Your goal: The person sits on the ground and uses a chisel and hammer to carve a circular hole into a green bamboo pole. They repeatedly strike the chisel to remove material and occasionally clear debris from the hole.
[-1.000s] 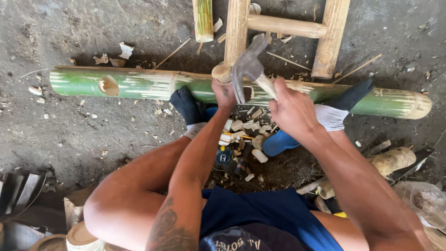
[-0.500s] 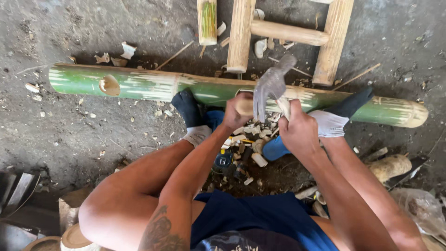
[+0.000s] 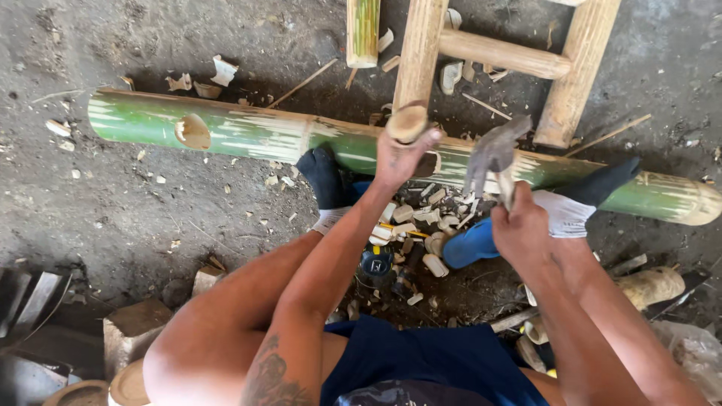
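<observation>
A long green bamboo pole (image 3: 248,134) lies across the dirt floor, with a round hole cut near its left end. My left hand (image 3: 402,154) grips the lower end of a pale bamboo rail (image 3: 416,71) of a ladder-like frame, held against the green pole. My right hand (image 3: 519,225) holds a hammer (image 3: 492,154) by its wooden handle, the metal head raised just right of the rail end. My socked feet rest against the green pole on either side.
Bamboo chips and offcuts (image 3: 421,225) lie between my feet, beside a blue sandal (image 3: 470,244). The frame's other rail (image 3: 575,75) and rung (image 3: 500,54) stand beyond the pole. A short green bamboo piece (image 3: 362,31) lies at top. Wood blocks (image 3: 131,331) sit at lower left.
The hammer swung down to the rail end, then drew back to the right. My left hand stayed on the rail end throughout.
</observation>
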